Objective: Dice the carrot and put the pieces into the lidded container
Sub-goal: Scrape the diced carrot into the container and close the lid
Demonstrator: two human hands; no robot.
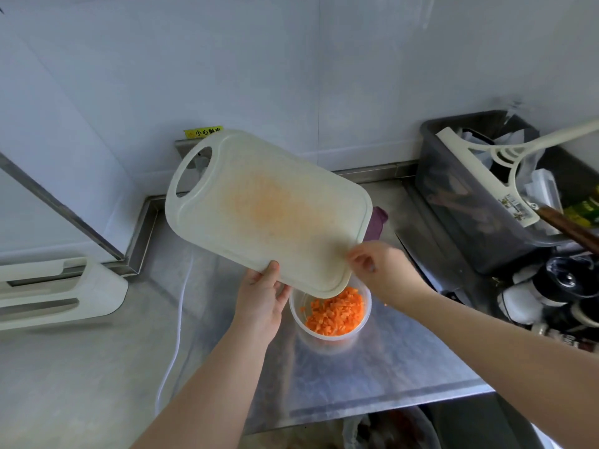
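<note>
Left hand [264, 296] grips the near edge of the white plastic cutting board [269, 212]: thumb on the top face, fingers curled underneath. Right hand [372, 264] is at the board's near right edge, motion-blurred; fingers are bent toward the rim, but grip or mere touch can't be told.

Board is off the counter and tilted, with the handle cut-out at the far left and high, and the near right corner low, directly over the clear round plastic container [324, 343]. Faint orange stain mid-board, no pieces visible on it.

Diced orange carrot pieces [337, 311] sit inside the container, piled mostly to its right side. Container stands upright, lid off, on the stainless steel counter [389, 367], between the two forearms.

Purple lid [376, 225] pokes out from behind the board's right edge, mostly hidden.

White cable [176, 335] runs along the counter left of the container. White plastic appliance [64, 290] sits further left. Grey plastic bin [453, 189] is at far right, with a white squeegee [479, 163] lying across it. Yellow sticker [203, 131] is on the wall behind the board.
</note>
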